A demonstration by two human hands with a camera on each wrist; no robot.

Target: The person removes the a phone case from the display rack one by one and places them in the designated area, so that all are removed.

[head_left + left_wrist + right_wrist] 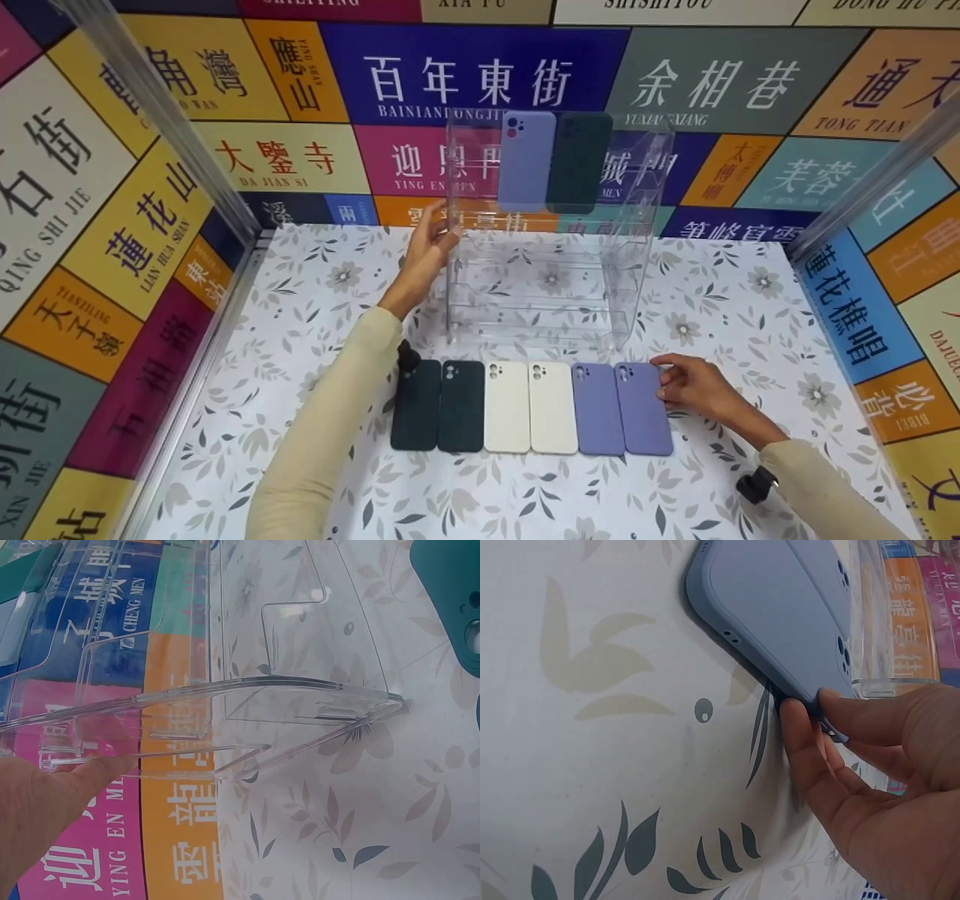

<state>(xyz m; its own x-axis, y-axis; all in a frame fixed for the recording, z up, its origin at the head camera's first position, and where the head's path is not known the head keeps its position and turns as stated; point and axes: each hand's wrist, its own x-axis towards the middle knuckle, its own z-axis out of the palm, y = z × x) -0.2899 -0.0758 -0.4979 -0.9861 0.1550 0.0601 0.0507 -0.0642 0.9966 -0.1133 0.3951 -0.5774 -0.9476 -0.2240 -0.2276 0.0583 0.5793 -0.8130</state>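
Observation:
A clear tiered display rack [529, 315] stands on the table. My left hand [429, 247] holds its left side edge; in the left wrist view, part of that hand [45, 802] lies against the clear side panel [262, 682]. At the right end of a row of phone cases, my right hand [694, 386] pinches the upper right edge of a purple phone case [645, 412], thumb on top and fingers along the side in the right wrist view. A second purple case [598, 412] lies beside it. On the rack's top tier, a purple case [527, 165] and a dark green case [581, 165] stand side by side.
Left of the purple cases lie two white cases [507, 412] and two dark green cases [416, 409], side by side. The table [720, 495] has a white floral cover. Colourful walls [480, 67] with printed characters enclose the back and sides.

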